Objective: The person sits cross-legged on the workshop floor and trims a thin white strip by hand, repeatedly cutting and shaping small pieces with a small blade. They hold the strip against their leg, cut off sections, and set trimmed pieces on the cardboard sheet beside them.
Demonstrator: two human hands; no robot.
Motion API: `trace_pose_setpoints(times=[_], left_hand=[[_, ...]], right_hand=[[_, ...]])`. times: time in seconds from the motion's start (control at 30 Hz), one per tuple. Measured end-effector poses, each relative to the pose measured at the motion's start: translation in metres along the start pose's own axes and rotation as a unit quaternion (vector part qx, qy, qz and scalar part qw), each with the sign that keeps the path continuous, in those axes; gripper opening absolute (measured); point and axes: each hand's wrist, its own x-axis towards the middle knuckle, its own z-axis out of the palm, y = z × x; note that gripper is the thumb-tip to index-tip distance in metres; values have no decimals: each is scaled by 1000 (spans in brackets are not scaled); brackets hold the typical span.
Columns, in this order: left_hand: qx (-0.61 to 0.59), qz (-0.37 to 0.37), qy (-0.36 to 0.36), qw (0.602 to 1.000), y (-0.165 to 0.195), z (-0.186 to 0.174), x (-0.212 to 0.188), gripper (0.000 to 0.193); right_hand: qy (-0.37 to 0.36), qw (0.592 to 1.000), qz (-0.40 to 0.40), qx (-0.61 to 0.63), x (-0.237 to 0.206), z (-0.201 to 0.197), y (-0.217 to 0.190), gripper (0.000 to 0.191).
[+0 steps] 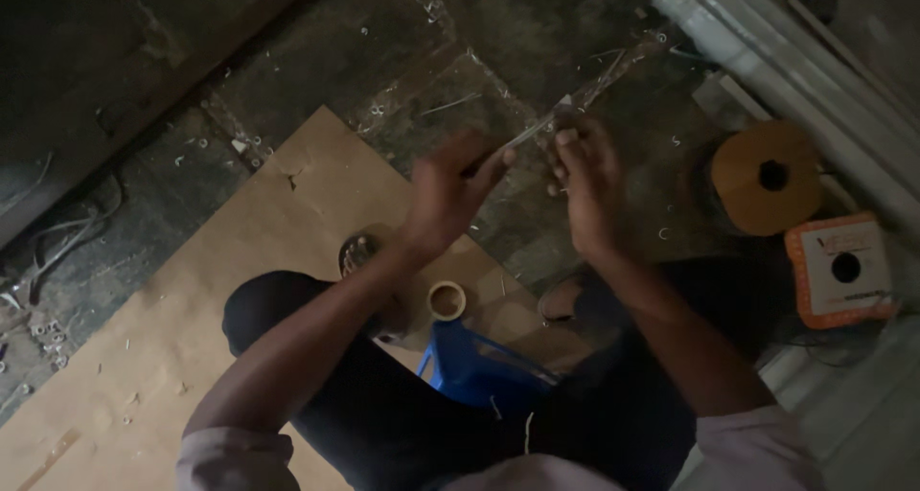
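Observation:
Both of my hands are raised over a dark, dirty floor. My left hand [450, 192] and my right hand [586, 180] pinch the two ends of a thin pale strip [535, 129] that runs between their fingertips. The picture is dim and blurred, so I cannot tell what the strip is made of. My knees in dark trousers show below the hands. A small roll of tape [447, 300] lies on a sheet of brown cardboard [211, 290] under my left forearm.
A blue plastic stool [479, 366] stands between my legs. A brown spool [765, 177] and an orange-and-white spool [841, 269] lie at the right. Pale long pipes [795, 79] lean at the top right. Loose cables [57, 242] and small scraps litter the floor at the left.

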Motion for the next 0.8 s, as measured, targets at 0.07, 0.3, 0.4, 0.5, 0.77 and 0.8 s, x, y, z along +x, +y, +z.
trace_pose_setpoints(times=[0.07, 0.3, 0.4, 0.5, 0.77, 0.8], left_hand=[[-2, -3, -1, 1000, 3, 1, 0, 17], [-10, -13, 0, 1000, 8, 1, 0, 17], [-31, -12, -7, 999, 8, 1, -1, 19], [-40, -14, -25, 999, 5, 2, -3, 20], [14, 4, -33, 999, 2, 11, -3, 20], [18, 5, -37, 999, 3, 12, -3, 22]], right_hand=[[-27, 999, 3, 39, 1, -1, 5, 18], [-62, 990, 22, 122, 4, -8, 17, 18], [-42, 990, 74, 115, 3, -11, 16, 22], [-40, 994, 84, 48, 1, -11, 16, 26], [-111, 993, -6, -38, 1, -12, 16, 37], [-93, 994, -14, -59, 1, -13, 16, 40]])
